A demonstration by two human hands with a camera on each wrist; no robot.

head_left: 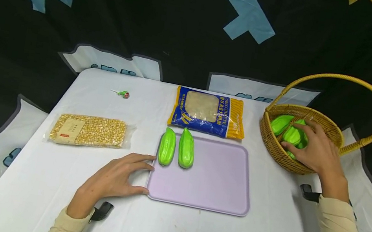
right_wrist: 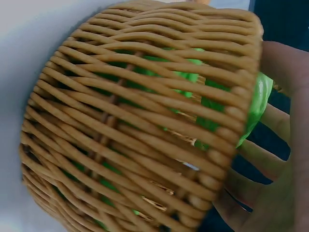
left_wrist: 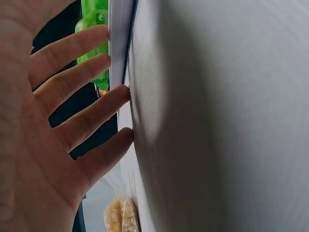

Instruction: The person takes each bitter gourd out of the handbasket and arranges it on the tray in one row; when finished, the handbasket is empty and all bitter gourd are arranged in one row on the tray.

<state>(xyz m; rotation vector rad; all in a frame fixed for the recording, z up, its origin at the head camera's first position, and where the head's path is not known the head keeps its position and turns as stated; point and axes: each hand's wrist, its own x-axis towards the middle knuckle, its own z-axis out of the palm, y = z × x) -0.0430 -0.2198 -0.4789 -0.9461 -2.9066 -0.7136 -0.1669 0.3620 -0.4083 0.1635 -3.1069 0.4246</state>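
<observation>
Left hand (head_left: 115,178), fingers extended, touches the tray (head_left: 214,177) beside it. Right hand (head_left: 317,149) grips a green fruit (head_left: 292,135), basket (head_left: 271,150) beneath.

Flat on the tabletop (head_left: 191,231), a pale lilac tray (head_left: 215,175), rectangular, with rounded corners and a thin raised rim. In its left half, side by side and slightly apart, one green fruit (head_left: 167,148) and a second green fruit (head_left: 186,150), both glossy, long and ridged, with narrow ends toward the far rim. Near the tray's right side, upright, a tan wicker basket (head_left: 270,148) with a tall arched handle. Inside, toward its left wall, a third green fruit (head_left: 280,124); beside that, a fourth green fruit (head_left: 291,135), between thumb and fingers of the right hand (head_left: 318,150).
</observation>
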